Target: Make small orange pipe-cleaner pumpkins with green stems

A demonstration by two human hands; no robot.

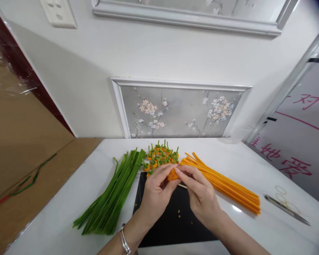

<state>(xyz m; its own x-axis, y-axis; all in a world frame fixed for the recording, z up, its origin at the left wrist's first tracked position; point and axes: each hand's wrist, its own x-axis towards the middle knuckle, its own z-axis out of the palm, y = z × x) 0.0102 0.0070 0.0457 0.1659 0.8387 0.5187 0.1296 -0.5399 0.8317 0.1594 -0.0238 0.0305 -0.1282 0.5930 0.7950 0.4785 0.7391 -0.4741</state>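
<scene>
My left hand (158, 189) and my right hand (202, 191) meet over the far part of a black mat (175, 226). Between their fingertips is a small fuzzy orange piece (172, 175), held from both sides. A thin pale stick (183, 186) shows just below the right fingers. Just beyond my hands stands a cluster of small orange pieces with green stems (161, 154). Green fuzzy stems (114, 198) lie in a bundle to the left, and orange fuzzy stems (223, 182) lie in a bundle to the right.
Tweezers or scissors, closed and slim (287, 210), lie at the right beside thin loops (281, 196). Orange scraps (179, 214) dot the mat. A clear cup (240, 134) stands by the wall. Brown cardboard (23, 141) borders the white table (61, 212) at left.
</scene>
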